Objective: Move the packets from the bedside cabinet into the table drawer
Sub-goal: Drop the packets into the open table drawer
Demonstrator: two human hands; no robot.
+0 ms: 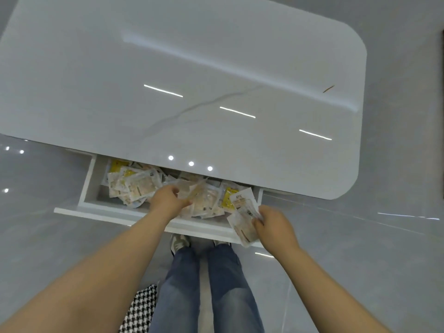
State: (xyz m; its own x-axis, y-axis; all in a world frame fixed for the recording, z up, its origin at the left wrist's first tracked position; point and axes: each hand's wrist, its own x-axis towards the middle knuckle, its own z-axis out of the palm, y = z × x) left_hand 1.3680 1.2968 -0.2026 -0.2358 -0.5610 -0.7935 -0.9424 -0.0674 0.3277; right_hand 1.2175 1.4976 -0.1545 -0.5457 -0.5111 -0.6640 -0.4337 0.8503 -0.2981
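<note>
Packets (134,188) in drawer (87,186) partly hid under tabletop (192,68); L hand (165,198) pinches blurry ones, R hand (274,224) grips stack (242,227).

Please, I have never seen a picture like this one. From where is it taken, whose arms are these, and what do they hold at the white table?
There is no machine here. A person wears a camera on the head, so the single picture looks down along their own arms. The white table stands on a grey floor, and its drawer is pulled open toward the person. Many small packets lie inside it, some pale, some yellow. The left hand pinches at least one packet above the pile. The right hand grips a small bundle of packets at the drawer's front right corner. Below you see the person's jeans and one shoe.
</note>
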